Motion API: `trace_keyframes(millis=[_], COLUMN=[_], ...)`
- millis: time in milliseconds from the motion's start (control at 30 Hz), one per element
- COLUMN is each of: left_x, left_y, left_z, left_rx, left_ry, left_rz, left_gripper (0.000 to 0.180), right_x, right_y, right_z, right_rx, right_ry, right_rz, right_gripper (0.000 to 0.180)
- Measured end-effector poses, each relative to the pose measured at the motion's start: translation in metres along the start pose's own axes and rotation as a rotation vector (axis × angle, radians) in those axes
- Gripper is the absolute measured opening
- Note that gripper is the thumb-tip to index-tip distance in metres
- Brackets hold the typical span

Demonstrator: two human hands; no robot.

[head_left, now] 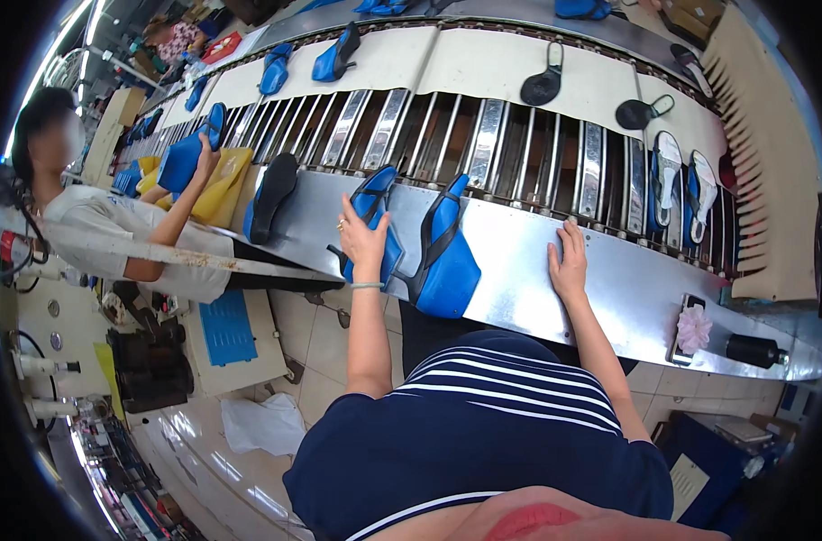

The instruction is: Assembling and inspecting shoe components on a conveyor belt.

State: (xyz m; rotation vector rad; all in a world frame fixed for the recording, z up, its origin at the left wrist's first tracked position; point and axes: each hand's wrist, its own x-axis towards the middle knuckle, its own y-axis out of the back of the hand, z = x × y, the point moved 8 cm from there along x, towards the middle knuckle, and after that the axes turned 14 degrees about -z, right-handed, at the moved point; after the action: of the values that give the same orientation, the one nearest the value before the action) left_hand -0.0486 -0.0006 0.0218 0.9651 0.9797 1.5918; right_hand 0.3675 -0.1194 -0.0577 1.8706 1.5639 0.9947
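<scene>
My left hand (363,239) is at a black-strapped sandal on a blue shoe last (375,195). Its thumb and fingers are spread apart over the last, touching or just above it; the palm side is hidden. Just right of it lies a second blue last with black straps (449,261), on the metal ledge (519,261). My right hand (569,261) rests with outstretched fingers on that ledge, its fingertips by the rollers, holding nothing. To the left, a dark-soled shoe on a blue last (274,198) leans on the ledge.
Beyond the ledge runs a roller conveyor (510,153) with white boards (483,68) carrying sandals and lasts. At the left a co-worker (132,225) holds a blue last (187,158). A bristled guard (762,162) stands right, near a phone with a pink flower (693,329) and a black cylinder (755,351).
</scene>
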Motion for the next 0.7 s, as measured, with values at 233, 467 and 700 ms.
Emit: trace_keyframes(millis=[233, 467, 700], left_x=[-0.005, -0.048, -0.136], left_y=[0.019, 0.007, -0.126], left_z=[0.048, 0.178, 0.260], left_rx=[-0.094, -0.731, -0.292], left_ry=[-0.274, -0.548, -0.948], left_rz=[0.178, -0.156, -0.758], left_gripper=[0.073, 0.023, 0.052], right_x=[-0.002, -0.003, -0.007], right_y=[-0.002, 0.003, 0.011], right_z=[0.016, 0.018, 0.017], right_rx=[0.095, 0.064, 0.104], right_ry=[-0.055, -0.035, -0.004], right_rz=[0.035, 0.033, 0.082], right_gripper=[0.035, 0.036, 0.031])
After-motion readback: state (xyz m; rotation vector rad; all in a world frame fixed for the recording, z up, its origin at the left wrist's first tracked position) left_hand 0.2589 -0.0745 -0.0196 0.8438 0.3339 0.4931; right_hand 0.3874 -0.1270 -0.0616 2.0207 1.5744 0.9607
